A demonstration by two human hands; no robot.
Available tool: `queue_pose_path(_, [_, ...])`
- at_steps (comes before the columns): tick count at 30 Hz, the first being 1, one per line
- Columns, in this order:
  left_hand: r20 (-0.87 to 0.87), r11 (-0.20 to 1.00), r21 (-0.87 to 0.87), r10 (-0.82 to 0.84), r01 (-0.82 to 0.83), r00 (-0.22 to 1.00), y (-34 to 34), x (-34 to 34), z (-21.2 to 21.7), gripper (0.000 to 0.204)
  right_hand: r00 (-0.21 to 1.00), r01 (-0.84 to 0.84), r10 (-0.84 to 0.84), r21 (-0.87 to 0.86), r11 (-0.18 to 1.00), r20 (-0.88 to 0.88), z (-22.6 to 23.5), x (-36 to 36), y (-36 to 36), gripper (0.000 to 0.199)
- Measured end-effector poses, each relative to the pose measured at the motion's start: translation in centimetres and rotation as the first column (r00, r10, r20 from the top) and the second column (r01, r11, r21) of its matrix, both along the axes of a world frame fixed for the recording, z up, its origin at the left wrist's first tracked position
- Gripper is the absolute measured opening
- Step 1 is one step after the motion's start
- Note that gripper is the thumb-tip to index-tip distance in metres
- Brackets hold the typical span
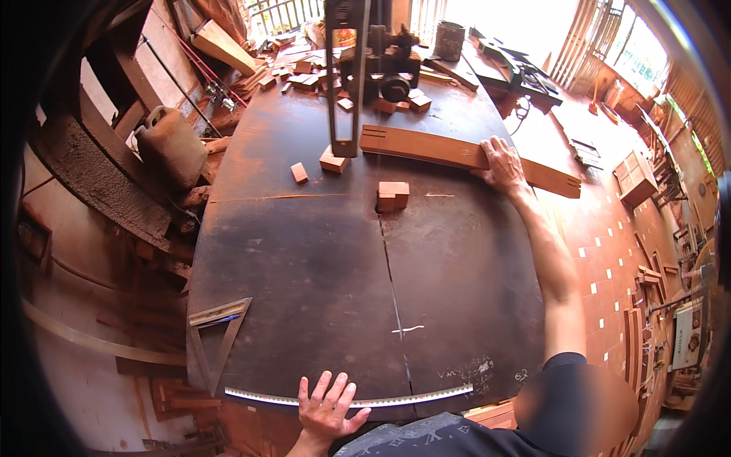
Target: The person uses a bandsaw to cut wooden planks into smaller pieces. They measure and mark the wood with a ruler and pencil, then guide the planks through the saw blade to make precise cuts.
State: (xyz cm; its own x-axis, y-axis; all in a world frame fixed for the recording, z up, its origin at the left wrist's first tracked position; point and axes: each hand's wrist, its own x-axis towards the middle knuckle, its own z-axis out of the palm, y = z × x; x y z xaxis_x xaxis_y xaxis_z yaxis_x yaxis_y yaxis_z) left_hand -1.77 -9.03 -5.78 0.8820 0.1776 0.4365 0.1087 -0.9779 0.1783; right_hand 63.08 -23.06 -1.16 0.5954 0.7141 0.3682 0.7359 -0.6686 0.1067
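Observation:
Toward the far right of the dark table (304, 259), my right hand (502, 164) grips a long reddish-brown wooden piece (426, 146). Narrow dark slots are cut in both its ends, and its right end juts past the table's edge. The left end lies beside the upright metal guard (344, 114) of a saw. At the near edge, my left hand (326, 404) rests with fingers spread, over a white ruler strip (426, 397). A small wooden block (394, 195) sits by the slit in the tabletop. Two more blocks (333, 160) lie left of the guard.
Many wood offcuts (304, 67) are heaped at the table's far end, near a dark can (449, 40). A triangular frame (221, 335) with a blue pen (219, 321) lies near left. Left of the table stands a dusty jerrycan (171, 148); a tiled floor (601, 274) lies right.

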Motion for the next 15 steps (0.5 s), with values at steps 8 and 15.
queue_pose_path(8, [-0.017, 0.999, 0.014, -0.033, 0.034, 0.999, 0.0, 0.6, 0.1, 0.055, 0.993, 0.093, -0.097, 0.057, 0.994, 0.063, -0.5, -2.9, -7.9, 0.074])
queue_pose_path(15, [-0.032, 0.999, -0.003, -0.048, 0.048, 0.998, -0.2, 0.5, 0.1, 0.056, 0.932, 0.090, -0.118, 0.097, 0.991, 0.344, -1.2, -7.3, -17.8, 0.051])
